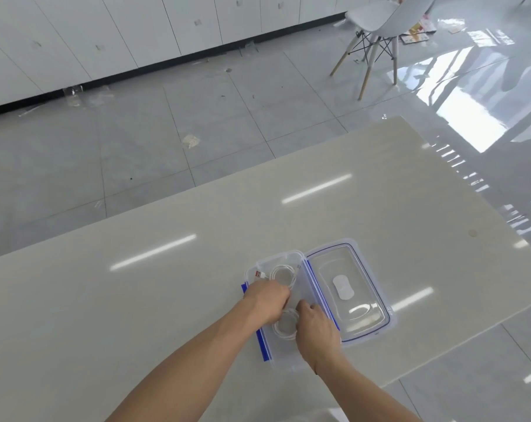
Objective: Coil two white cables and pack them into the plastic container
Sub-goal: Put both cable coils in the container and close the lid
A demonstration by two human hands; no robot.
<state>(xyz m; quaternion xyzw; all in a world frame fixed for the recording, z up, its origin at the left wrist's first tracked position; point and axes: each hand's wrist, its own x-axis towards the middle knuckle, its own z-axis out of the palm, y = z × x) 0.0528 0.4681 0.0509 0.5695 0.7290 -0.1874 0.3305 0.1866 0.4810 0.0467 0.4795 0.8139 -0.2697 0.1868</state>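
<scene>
Pale table [197,269]: plastic container [302,260], lid [376,287] alongside.

a white chair [376,16] stands on the tiled floor [136,141] near white cabinets [106,35], beyond the table [197,223].

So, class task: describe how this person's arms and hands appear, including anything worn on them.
Both arms are bare up to the frame's lower edge, with no sleeves showing. The left hand and right hand wear no gloves, and no watch, ring or bracelet shows.
</scene>
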